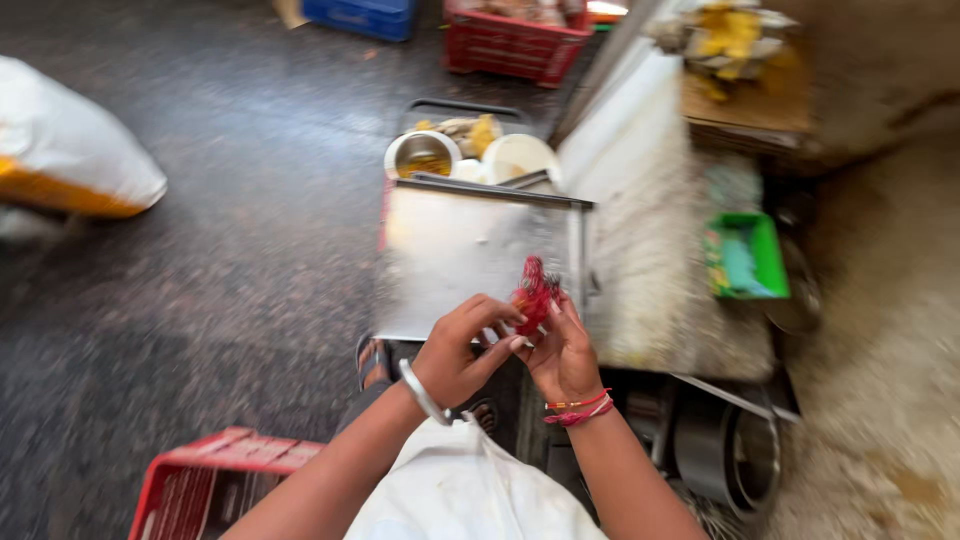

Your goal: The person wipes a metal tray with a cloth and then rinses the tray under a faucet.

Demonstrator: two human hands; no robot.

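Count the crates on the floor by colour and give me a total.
Red crates: 2, one far, one near
Blue crate: 1
Total: 3

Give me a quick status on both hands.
Left hand and right hand together pinch a small red object. Metal tray beneath. Nothing blocking.
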